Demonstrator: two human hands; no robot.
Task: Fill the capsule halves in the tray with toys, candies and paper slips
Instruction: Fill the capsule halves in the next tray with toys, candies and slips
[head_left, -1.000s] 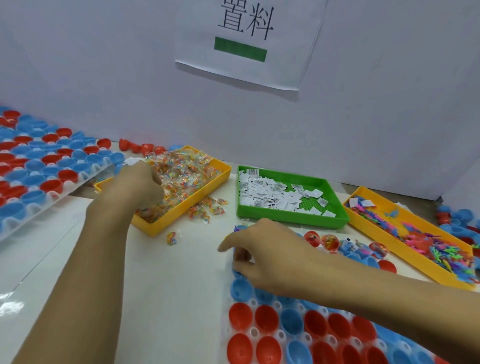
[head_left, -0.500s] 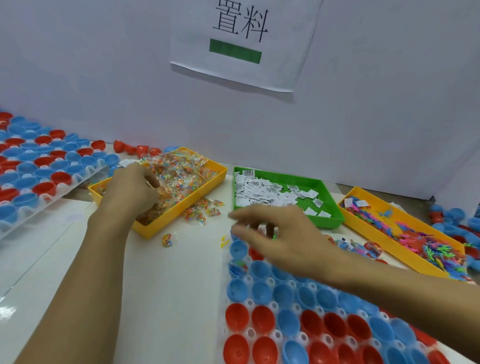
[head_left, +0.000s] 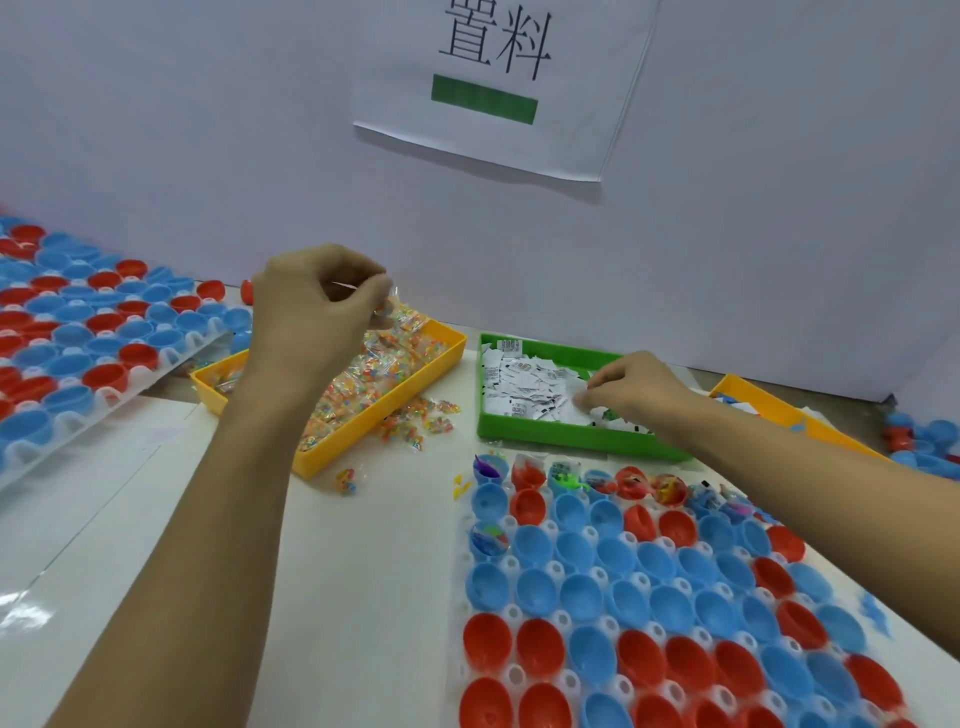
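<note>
The left hand is pinching a clear-wrapped candy packet above the yellow plastic candy bin — the right hand is pinching white paper slips inside the green plastic bin, beyond the white tray of red and blue capsule halves.

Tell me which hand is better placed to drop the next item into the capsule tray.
Left, probably. The left hand is raised above the yellow candy tray and already pinches a candy packet. The right hand is down among the paper slips in the green tray; no slip is clearly lifted.
</note>
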